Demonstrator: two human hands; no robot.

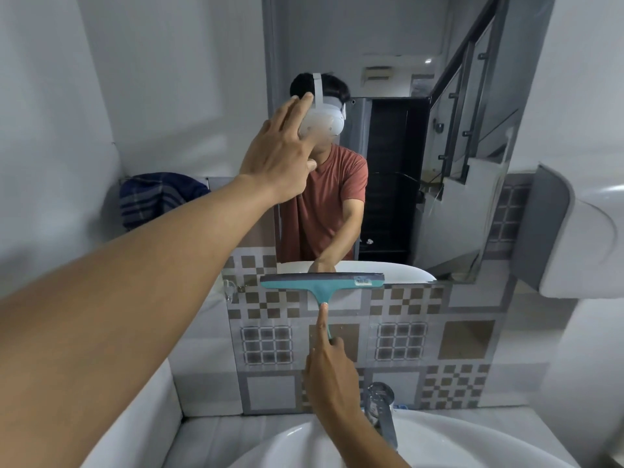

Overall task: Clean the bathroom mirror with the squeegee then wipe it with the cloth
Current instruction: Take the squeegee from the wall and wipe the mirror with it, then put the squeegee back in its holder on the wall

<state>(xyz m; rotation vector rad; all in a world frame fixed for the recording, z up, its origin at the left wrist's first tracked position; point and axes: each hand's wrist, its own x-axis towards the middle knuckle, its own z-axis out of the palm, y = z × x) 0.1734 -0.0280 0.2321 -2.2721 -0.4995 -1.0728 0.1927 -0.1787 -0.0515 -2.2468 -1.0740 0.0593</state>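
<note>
The bathroom mirror (405, 163) hangs on the wall above the sink. A teal squeegee (320, 282) rests with its blade along the mirror's bottom edge, handle pointing down. My right hand (329, 366) grips that handle, index finger stretched up along it. My left hand (282, 153) is raised with fingers spread, flat against the mirror's left part and holding nothing. A dark blue checked cloth (158, 197) hangs at the left, beside the mirror.
A white sink (456, 440) with a chrome tap (381, 410) lies directly below. Patterned tiles (405, 342) cover the wall under the mirror. A white fixture (574, 231) juts out at the right. A person's reflection fills the mirror's left half.
</note>
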